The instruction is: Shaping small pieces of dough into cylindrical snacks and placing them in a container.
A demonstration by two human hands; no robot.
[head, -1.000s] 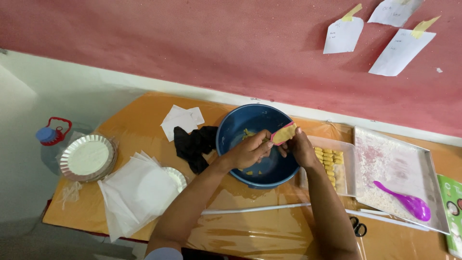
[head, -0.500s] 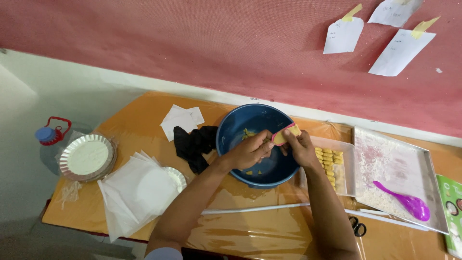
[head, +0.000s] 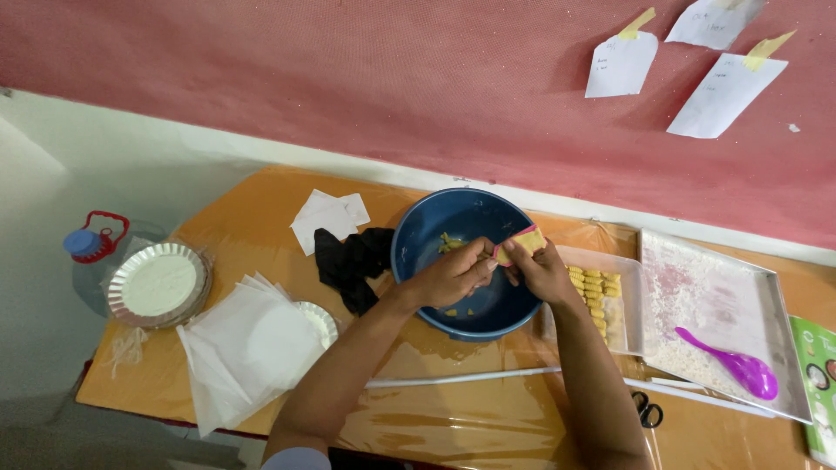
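Note:
Both my hands meet over a blue bowl (head: 435, 235) on an orange table (head: 252, 200) covered with clear plastic. My right hand (head: 542, 271) holds a small pink mould filled with yellow dough (head: 525, 240). My left hand (head: 453, 277) pinches at the left edge of that mould, fingers closed on it. Bits of yellow dough lie inside the bowl. To the right of the bowl a clear tray (head: 601, 296) holds several shaped yellow pieces.
A metal tray of white flour (head: 705, 305) with a purple spoon (head: 730, 363) sits at right, scissors (head: 646, 409) in front of it. A black cloth (head: 348, 261), white paper squares (head: 326, 218), foil pans (head: 157, 283), plastic sheets (head: 244, 348) and a water jug (head: 91, 248) lie left.
My hands have stayed over the bowl. The mould has shifted only slightly between my fingers.

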